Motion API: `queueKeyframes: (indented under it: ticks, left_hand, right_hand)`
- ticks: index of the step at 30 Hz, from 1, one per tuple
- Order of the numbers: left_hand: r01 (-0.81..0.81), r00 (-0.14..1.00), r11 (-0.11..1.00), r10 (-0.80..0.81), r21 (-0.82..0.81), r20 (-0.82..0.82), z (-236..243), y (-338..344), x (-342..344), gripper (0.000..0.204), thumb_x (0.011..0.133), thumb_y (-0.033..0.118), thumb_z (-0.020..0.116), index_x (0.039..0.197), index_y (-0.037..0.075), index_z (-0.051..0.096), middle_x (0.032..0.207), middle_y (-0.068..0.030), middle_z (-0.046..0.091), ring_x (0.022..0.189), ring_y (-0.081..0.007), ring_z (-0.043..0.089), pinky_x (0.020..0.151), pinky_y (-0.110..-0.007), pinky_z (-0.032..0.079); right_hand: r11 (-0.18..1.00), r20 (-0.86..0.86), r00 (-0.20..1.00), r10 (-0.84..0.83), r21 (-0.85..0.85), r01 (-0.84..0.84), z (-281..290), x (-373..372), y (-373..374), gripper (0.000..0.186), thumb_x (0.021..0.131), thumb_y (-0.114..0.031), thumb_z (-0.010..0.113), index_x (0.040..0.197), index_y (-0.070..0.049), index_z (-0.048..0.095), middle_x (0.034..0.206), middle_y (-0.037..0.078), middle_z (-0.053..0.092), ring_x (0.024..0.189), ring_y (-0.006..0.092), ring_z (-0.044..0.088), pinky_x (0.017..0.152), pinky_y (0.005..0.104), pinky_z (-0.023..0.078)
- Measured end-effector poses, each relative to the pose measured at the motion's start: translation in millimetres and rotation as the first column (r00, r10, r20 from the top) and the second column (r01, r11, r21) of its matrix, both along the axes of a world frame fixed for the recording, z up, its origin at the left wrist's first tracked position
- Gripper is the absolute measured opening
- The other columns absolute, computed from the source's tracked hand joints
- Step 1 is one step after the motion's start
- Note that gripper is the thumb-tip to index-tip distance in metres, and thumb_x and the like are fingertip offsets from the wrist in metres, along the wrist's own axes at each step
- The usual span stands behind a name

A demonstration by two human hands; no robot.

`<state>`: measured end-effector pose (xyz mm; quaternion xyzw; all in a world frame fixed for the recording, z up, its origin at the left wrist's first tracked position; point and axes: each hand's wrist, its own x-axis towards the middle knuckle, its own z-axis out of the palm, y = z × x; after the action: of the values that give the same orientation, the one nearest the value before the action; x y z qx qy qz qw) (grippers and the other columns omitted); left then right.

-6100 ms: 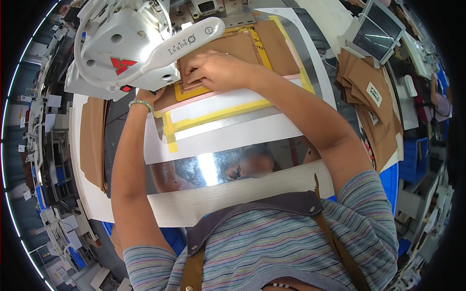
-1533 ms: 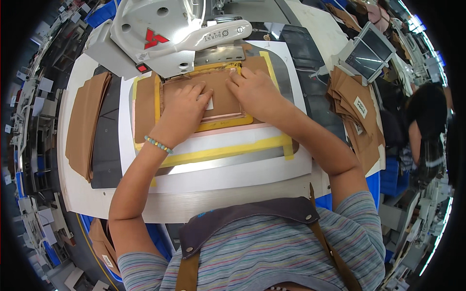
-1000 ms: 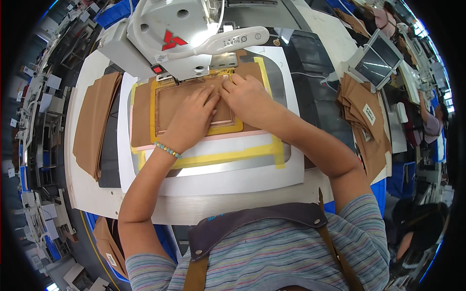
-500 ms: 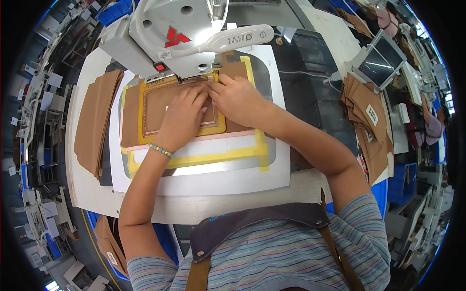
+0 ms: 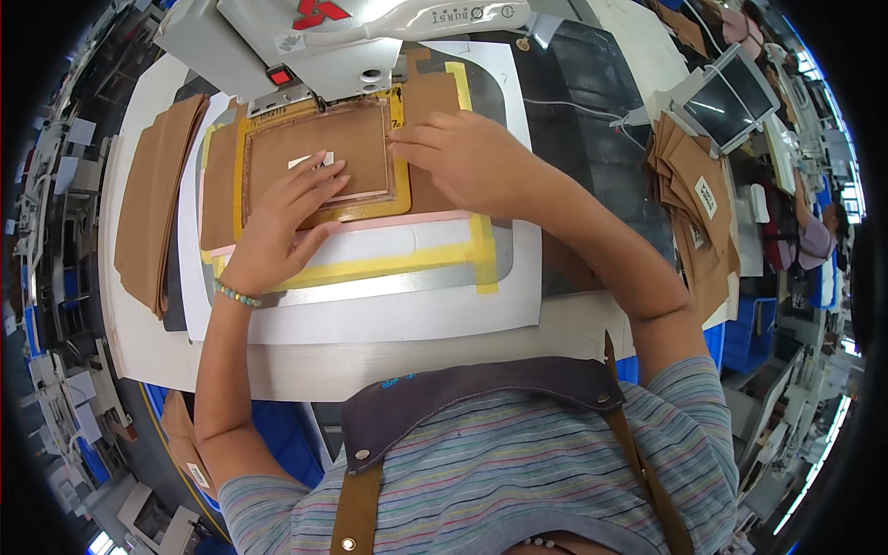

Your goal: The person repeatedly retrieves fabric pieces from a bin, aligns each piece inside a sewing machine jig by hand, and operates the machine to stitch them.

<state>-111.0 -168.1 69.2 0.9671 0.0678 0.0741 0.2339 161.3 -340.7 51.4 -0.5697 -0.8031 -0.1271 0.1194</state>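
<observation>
My left hand [image 5: 285, 224] rests on a brown panel [image 5: 351, 125] inside a yellow rectangular frame [image 5: 400, 190], its fingers open and spread over a small white label [image 5: 299, 162] and the panel's lower part. My right hand [image 5: 458, 159] is open at the frame's right side, fingertips on or just over its edge, palm above the brown material outside it. The frame lies on a taped metal template [image 5: 490, 259] over a white sheet [image 5: 388, 324]. The white sewing machine head [image 5: 213, 51] overhangs the frame's upper edge, its needle area close above the panel.
Brown cut pieces are stacked at left [image 5: 148, 203] and, with white labels, at right [image 5: 698, 250]. A tilted screen [image 5: 726, 97] and white cable stand at upper right. Blue bins [image 5: 749, 333] sit beside the table. A co-worker [image 5: 814, 231] is at far right.
The template and frame have shifted left under the machine over the last second. My left hand has moved left across the panel, fingers now more spread. The view has shifted, raising the scene in the picture.
</observation>
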Motion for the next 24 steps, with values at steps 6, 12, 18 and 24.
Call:
queueKeyframes:
  ticks: [6, 12, 18, 24]
  left_hand:
    - [0.076, 0.997, 0.997, -0.075, 0.019, -0.033, -8, -2, 13, 0.059, 0.087, 0.01, 0.075, 0.146, 0.009, 0.067, 0.167, -0.0093, 0.049, 0.16, -0.0372, 0.034, 0.13, -0.053, 0.028]
    - [0.145, 0.989, 0.989, -0.146, -0.031, -0.019, -6, 14, 20, 0.054, 0.084, 0.015, 0.081, 0.138, 0.016, 0.075, 0.169, -0.0103, 0.047, 0.16, -0.0388, 0.033, 0.129, -0.055, 0.025]
    - [0.185, 0.982, 0.981, -0.186, -0.058, -0.013, -10, 25, 30, 0.054, 0.081, 0.017, 0.085, 0.135, 0.02, 0.078, 0.169, -0.0102, 0.046, 0.159, -0.0376, 0.034, 0.128, -0.054, 0.026]
    - [0.181, 0.983, 0.979, -0.184, -0.088, -0.021, -9, 31, 37, 0.055, 0.08, 0.012, 0.085, 0.134, 0.02, 0.079, 0.169, -0.0083, 0.047, 0.158, -0.0357, 0.036, 0.128, -0.052, 0.026]
  right_hand:
    - [0.991, -0.147, 0.98, 0.13, 0.007, -0.131, -20, -29, 3, 0.039, 0.091, -0.01, 0.068, 0.129, -0.004, 0.072, 0.126, 0.005, 0.073, 0.117, 0.0209, 0.065, 0.095, 0.0352, 0.051]
    - [0.977, -0.129, 0.988, 0.088, -0.185, -0.111, -2, -40, -9, 0.038, 0.093, -0.008, 0.064, 0.13, -0.001, 0.071, 0.123, 0.008, 0.073, 0.119, 0.0229, 0.065, 0.099, 0.0365, 0.049]
    - [0.989, -0.155, 0.982, 0.109, -0.082, -0.123, -6, -42, -6, 0.035, 0.089, -0.009, 0.066, 0.123, -0.001, 0.072, 0.108, 0.007, 0.072, 0.106, 0.0215, 0.065, 0.093, 0.0353, 0.049]
    - [0.995, -0.15, 0.985, 0.09, -0.033, -0.096, -10, -43, -4, 0.035, 0.089, -0.01, 0.067, 0.122, -0.001, 0.072, 0.109, 0.006, 0.071, 0.107, 0.0215, 0.065, 0.091, 0.0352, 0.049]
